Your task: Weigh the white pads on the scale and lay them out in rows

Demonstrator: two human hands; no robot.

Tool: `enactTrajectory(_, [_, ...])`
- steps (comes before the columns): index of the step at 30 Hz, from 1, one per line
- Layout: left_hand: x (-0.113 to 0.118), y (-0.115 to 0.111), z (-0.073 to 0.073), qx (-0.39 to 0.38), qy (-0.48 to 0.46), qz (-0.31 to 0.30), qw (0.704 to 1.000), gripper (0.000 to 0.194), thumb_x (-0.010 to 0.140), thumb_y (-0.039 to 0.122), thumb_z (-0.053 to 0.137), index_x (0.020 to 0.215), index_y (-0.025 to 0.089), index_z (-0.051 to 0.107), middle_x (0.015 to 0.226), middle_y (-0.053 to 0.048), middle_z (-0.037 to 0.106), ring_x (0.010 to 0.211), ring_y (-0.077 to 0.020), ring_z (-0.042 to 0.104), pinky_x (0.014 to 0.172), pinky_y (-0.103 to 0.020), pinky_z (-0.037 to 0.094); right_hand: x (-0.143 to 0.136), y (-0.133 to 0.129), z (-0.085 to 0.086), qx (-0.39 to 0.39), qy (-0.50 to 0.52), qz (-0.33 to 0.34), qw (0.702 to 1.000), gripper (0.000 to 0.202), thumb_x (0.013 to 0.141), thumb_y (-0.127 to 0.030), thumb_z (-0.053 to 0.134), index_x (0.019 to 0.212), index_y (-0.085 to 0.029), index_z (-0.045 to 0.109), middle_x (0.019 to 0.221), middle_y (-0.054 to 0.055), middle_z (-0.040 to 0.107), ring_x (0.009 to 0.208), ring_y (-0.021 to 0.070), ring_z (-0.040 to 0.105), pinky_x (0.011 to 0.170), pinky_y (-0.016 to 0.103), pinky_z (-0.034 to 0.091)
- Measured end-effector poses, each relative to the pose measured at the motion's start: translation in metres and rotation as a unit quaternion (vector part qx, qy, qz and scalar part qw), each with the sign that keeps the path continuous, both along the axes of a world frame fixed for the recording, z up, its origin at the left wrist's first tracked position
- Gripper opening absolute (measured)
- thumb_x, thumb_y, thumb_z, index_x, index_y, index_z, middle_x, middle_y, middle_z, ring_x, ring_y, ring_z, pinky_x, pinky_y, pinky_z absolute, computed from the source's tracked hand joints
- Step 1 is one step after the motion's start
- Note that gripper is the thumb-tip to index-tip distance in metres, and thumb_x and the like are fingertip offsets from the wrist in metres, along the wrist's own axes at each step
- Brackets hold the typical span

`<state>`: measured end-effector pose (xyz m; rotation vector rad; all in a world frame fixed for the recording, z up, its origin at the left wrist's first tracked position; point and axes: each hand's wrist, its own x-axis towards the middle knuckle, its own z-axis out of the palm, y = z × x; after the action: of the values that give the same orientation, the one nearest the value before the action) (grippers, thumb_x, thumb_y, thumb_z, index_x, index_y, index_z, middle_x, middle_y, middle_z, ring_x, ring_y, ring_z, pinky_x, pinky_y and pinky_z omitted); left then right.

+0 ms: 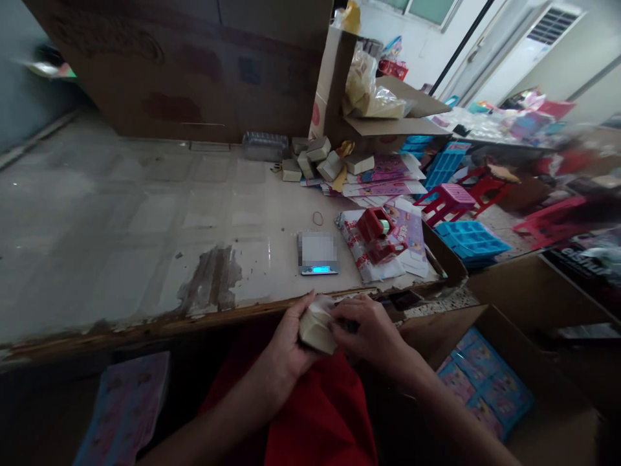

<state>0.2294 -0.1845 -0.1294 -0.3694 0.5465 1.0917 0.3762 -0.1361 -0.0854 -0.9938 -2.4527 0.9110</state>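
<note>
stack [317, 328]: pale, block-shaped, blurred on top, held over the lap at the table [160, 213] edge, below the scale [317, 252]. left hand [291, 343] grips its side, thumb up; right hand [361, 323] bends over its other side, fingers curled, grip width cannot be told.

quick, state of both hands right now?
Left hand: closed around a small pale block.
Right hand: fingers bent at the block's side; can't tell whether it has a grip on anything.

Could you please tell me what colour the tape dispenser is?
The boxy plastic tape dispenser is red, seen best in the head view.
</note>
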Motion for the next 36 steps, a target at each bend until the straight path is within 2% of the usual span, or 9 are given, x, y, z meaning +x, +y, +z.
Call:
enactTrajectory(4, [-0.004,0.0,-0.003,0.004,-0.014,-0.025,1.0,0.031,0.08,0.04,0.072,0.094,0.014,0.064,0.083,-0.008,0.075,0.073,-0.0215,0.071,0.075,-0.034,0.055,0.004,0.005,-0.003,-0.12,0.051,-0.072,0.989,0.01,0.075,-0.016,0.062,0.072,-0.017,0.071,0.065,-0.001,0.064,0.061,0.0126,0.055,0.062,0.024,0.04])
enactTrajectory(8, [-0.015,-0.003,0.0,0.002,-0.03,-0.031,0.999,0.034,0.081,0.044,0.07,0.101,0.017,0.063,0.089,-0.008,0.074,0.081,-0.0251,0.071,0.084,-0.048,0.053,0.014,0.02,0.0,-0.318,0.165,-0.187,0.915,0.017,0.081,-0.033,0.067,0.076,-0.017,0.07,0.066,-0.002,0.066,0.058,0.012,0.055,0.055,0.022,0.04])
enactTrajectory(12, [-0.023,-0.006,0.001,-0.013,-0.047,-0.054,0.997,0.034,0.083,0.041,0.069,0.104,0.016,0.063,0.09,-0.01,0.073,0.088,-0.0261,0.07,0.09,-0.054,0.05,0.006,0.051,-0.002,-0.358,0.252,-0.274,0.856,0.02,0.077,-0.038,0.072,0.078,-0.018,0.068,0.061,-0.004,0.063,0.053,0.0107,0.051,0.051,0.021,0.038])
enactTrajectory(16, [-0.024,-0.009,0.003,0.0,-0.06,-0.086,0.994,0.032,0.084,0.04,0.067,0.104,0.016,0.062,0.091,-0.012,0.073,0.086,-0.0262,0.071,0.085,-0.053,0.052,-0.029,0.097,-0.005,-0.268,0.266,-0.303,0.875,0.024,0.079,-0.041,0.067,0.08,-0.017,0.069,0.058,-0.004,0.058,0.048,0.0108,0.045,0.047,0.023,0.033])
enactTrajectory(20, [-0.028,-0.007,0.006,-0.004,-0.067,-0.105,0.992,0.03,0.085,0.037,0.065,0.104,0.015,0.062,0.09,-0.012,0.072,0.086,-0.0264,0.07,0.084,-0.051,0.053,-0.061,0.142,-0.01,0.076,0.166,-0.332,0.926,0.017,0.082,-0.031,0.059,0.078,-0.018,0.07,0.064,-0.001,0.062,0.059,0.0143,0.053,0.062,0.028,0.039])
enactTrajectory(24, [-0.038,0.002,0.011,-0.011,-0.067,-0.098,0.993,0.028,0.084,0.035,0.065,0.103,0.015,0.062,0.092,-0.013,0.072,0.087,-0.0265,0.07,0.084,-0.051,0.053,-0.064,0.149,-0.027,0.372,-0.055,-0.121,0.919,0.017,0.09,-0.021,0.055,0.094,-0.021,0.071,0.082,0.002,0.072,0.074,0.0167,0.06,0.088,0.037,0.034])
enactTrajectory(28, [-0.045,0.007,0.016,0.004,-0.067,-0.091,0.994,0.03,0.083,0.036,0.065,0.105,0.015,0.063,0.094,-0.013,0.071,0.089,-0.0268,0.069,0.085,-0.05,0.053,-0.052,0.126,-0.044,0.393,-0.177,0.051,0.901,0.017,0.095,-0.02,0.053,0.105,-0.019,0.067,0.087,0.004,0.072,0.081,0.0185,0.061,0.091,0.041,0.03])
enactTrajectory(32, [-0.042,0.01,0.017,0.0,-0.067,-0.091,0.994,0.028,0.086,0.035,0.061,0.105,0.015,0.063,0.093,-0.013,0.071,0.086,-0.0255,0.069,0.082,-0.049,0.053,-0.051,0.119,-0.042,0.307,-0.187,0.033,0.933,0.018,0.092,-0.026,0.058,0.107,-0.022,0.067,0.095,0.005,0.073,0.096,0.0237,0.061,0.097,0.045,0.027])
enactTrajectory(36, [-0.035,0.008,0.014,0.005,-0.068,-0.091,0.994,0.026,0.087,0.034,0.06,0.104,0.015,0.063,0.093,-0.012,0.07,0.084,-0.024,0.068,0.084,-0.05,0.053,-0.052,0.126,-0.03,0.224,-0.147,0.015,0.963,0.049,0.082,-0.027,0.068,0.128,-0.022,0.057,0.099,0.006,0.073,0.101,0.0262,0.061,0.097,0.046,0.029])
